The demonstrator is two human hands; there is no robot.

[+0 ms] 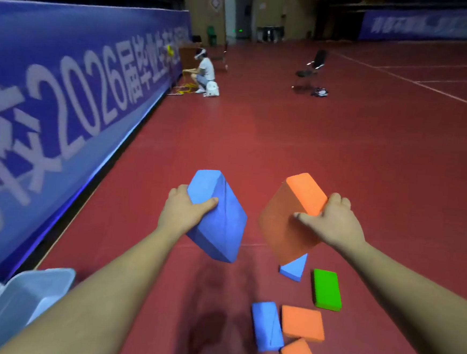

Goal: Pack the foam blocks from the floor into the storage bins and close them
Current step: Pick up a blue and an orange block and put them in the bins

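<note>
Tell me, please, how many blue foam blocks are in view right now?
3. One blue block is held in the left hand; one lies on the floor, partly hidden behind the held orange block; one lies beside the floor's orange blocks. More may lie outside the frame.

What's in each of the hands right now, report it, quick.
Left hand: closed on a blue foam block, lifted off the floor.
Right hand: closed on an orange foam block, also lifted.

Head view, forward-down over floor [257,139]
</note>
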